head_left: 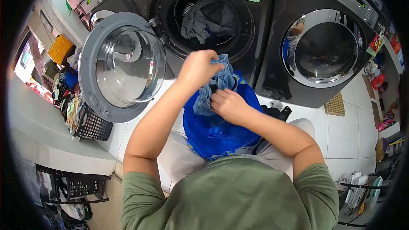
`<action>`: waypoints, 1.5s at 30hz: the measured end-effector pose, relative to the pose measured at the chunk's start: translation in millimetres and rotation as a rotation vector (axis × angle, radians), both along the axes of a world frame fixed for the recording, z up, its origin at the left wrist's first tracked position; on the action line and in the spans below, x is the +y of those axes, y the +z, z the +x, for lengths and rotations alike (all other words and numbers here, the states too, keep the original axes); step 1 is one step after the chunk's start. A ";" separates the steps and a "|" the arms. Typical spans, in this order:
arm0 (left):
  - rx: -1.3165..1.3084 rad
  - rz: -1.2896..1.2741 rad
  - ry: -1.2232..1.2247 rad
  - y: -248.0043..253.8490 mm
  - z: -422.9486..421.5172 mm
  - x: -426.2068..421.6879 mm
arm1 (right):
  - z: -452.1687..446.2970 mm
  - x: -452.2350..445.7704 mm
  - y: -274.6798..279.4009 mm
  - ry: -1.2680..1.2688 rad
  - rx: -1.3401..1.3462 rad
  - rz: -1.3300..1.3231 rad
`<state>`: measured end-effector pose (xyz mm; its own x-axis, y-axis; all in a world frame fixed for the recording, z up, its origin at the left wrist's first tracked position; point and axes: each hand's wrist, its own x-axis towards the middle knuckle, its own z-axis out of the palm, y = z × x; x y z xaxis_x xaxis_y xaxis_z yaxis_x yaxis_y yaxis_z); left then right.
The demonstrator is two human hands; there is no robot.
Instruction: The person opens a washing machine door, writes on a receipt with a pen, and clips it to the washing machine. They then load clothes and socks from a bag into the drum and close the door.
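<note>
My left hand (199, 68) pinches the upper part of a blue denim garment (224, 78). Lower down, my right hand (230, 105) grips the same garment, its fingers curled into the cloth. The denim hangs bunched over a blue bag (213, 134) that sits wide-mouthed between my knees. Just ahead is a front-loading washing machine (264, 30) with its round glass door (128, 66) swung out to the left. Grey and dark clothes (208, 19) lie inside its drum. Whether the denim piece is trousers or shorts, I cannot tell.
A second machine (326, 49) with its door closed stands at the right. Dark cloth (277, 113) lies on the white tiled floor beside the bag. At the left is a black laundry basket (93, 123) full of clothes. A floor drain cover (335, 104) is at the right.
</note>
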<state>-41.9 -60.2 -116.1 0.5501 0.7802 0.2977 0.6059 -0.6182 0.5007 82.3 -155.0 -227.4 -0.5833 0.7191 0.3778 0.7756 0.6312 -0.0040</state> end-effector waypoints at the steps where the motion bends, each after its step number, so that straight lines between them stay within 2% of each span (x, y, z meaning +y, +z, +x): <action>1: -0.016 0.043 -0.065 -11.0 6.0 -8.1 | 2.3 9.6 -6.2 -0.033 0.071 -0.182; 2: -0.022 0.183 -0.150 -23.5 14.5 -16.7 | -0.9 16.5 0.9 -0.220 -0.060 -0.378; 4: 0.060 0.268 -0.253 -39.2 29.4 -46.4 | 18.8 56.9 -79.0 0.029 0.406 -0.160; 5: 0.081 0.251 -0.286 -48.6 37.3 -51.4 | 19.1 57.0 -85.2 0.047 0.498 -0.094; 7: -0.037 0.172 -0.255 -50.5 39.6 -45.8 | 5.5 41.1 -53.8 0.008 0.223 -0.258; 8: -0.103 0.127 -0.261 -54.1 34.2 -33.5 | -5.4 24.3 -11.7 -0.063 -0.152 -0.462; 11: -0.255 0.101 -0.280 -48.5 7.5 -5.8 | -7.4 28.9 12.5 -0.229 -0.261 -0.770; 12: -0.318 0.095 -0.282 -48.6 -3.1 8.8 | 1.3 29.6 17.4 -0.274 -0.123 -0.656; 13: -0.584 -0.103 -0.310 -50.2 -14.5 20.8 | 13.0 31.8 24.1 -0.314 0.013 -0.540; 14: -0.847 -0.307 -0.338 -52.6 -29.2 29.3 | 21.5 34.6 36.2 -0.214 0.161 -0.193; 15: -0.952 -0.303 -0.345 -56.5 -48.7 35.5 | 19.1 33.2 69.7 -0.204 0.301 -0.066; 16: -0.907 -0.260 -0.289 -68.7 -64.7 34.6 | 19.5 39.4 94.6 -0.140 0.413 0.072; 17: -0.801 -0.148 -0.280 -103.5 -66.9 35.0 | 17.7 44.1 121.9 -0.182 0.573 0.014; 18: -0.695 -0.037 -0.279 -134.6 -60.3 28.2 | 11.9 48.9 151.3 -0.067 0.742 0.114; 19: -0.457 -0.121 -0.162 -140.5 -46.3 -2.1 | 7.6 52.6 178.4 -0.056 0.865 0.153; 20: -0.459 -0.200 -0.135 -136.3 -28.6 -15.6 | 1.1 56.3 203.4 -0.088 1.003 0.141; 21: -0.460 -0.278 -0.106 -132.1 -10.8 -28.9 | -4.6 62.0 222.5 0.057 1.108 0.211; 22: -0.699 -0.358 -0.163 -129.6 5.1 -29.1 | -9.0 62.7 235.8 0.112 1.094 0.316; 23: -0.891 -0.614 -0.225 -130.5 17.6 -16.7 | -14.8 60.3 243.5 0.244 1.162 0.266; 24: -0.832 -0.738 -0.135 -117.2 19.0 -7.3 | -8.6 64.3 247.4 0.455 1.197 0.150; 25: -0.966 -0.852 -0.033 -82.0 14.6 -11.7 | 5.4 63.6 244.4 0.338 1.015 0.317; 26: -1.156 -0.986 -0.107 -70.8 3.2 -3.2 | 20.9 63.1 242.9 0.227 0.821 0.477; 27: -1.344 -1.124 -0.176 -59.7 -8.2 5.2 | 28.4 50.5 237.0 0.173 0.570 0.466; 28: -1.579 -1.274 -0.451 -66.2 -18.0 24.5 | 26.5 38.6 218.3 0.122 0.442 0.378; 29: -1.616 -1.083 -0.457 -63.0 -19.4 29.2 | 24.7 26.7 199.3 0.078 0.307 0.294; 31: -1.661 -0.721 -0.438 -59.5 -23.4 23.7 | -0.3 39.9 116.0 0.007 0.349 0.050; 33: -0.703 0.149 0.032 -61.8 -48.4 29.9 | -14.5 56.5 59.5 0.015 0.426 -0.061; 34: -0.738 0.026 -0.031 -80.9 -62.1 42.2 | -11.2 67.6 45.3 0.058 0.444 -0.084; 35: -0.771 -0.091 -0.093 -106.9 -76.8 55.3 | -3.9 85.1 32.9 0.151 0.289 0.024; 36: -1.053 -0.530 -0.094 -131.0 -94.0 53.9 | 2.5 106.1 22.1 0.247 0.136 0.132; 37: -0.933 -0.574 -0.019 -131.0 -108.7 48.8 | 5.4 125.4 16.2 0.342 -0.014 0.238; 40: -0.213 0.284 0.003 -157.1 -137.2 67.5 | 11.6 201.8 35.1 0.678 -0.222 0.496; 41: -0.225 0.073 0.147 -126.3 -119.0 70.3 | 20.3 249.6 46.5 0.662 -0.346 0.524; 44: 0.146 -0.328 0.224 -161.6 -107.8 76.3 | 66.2 418.9 69.8 0.027 -0.094 0.224; 45: 0.268 -0.406 0.100 -155.8 -110.8 77.9 | 91.5 478.7 58.0 -0.432 -0.542 0.638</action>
